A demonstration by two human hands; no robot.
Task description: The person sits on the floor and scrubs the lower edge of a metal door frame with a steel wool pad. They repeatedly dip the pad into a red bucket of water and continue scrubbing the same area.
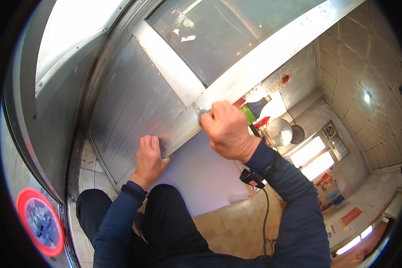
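Observation:
A metal-framed door [137, 83] with a lower panel and a glass pane [221, 30] stands in front of me. My right hand [226, 129] is closed around a grey scouring pad [202, 117], most of it hidden by the fingers, and presses it to the door's edge where the frame rails meet. Lower down, my left hand [151, 159] rests its fingers on the door panel near the same edge, its thumb around the rim. A watch or band circles the left wrist.
A red basin [21, 204] holding water and a dark cloth sits beyond the door track at lower left. Behind the door are a lilac surface [197, 174], a metal pot lid [279, 132], bottles and a tiled floor [227, 221]. A black cable [267, 214] hangs by my right arm.

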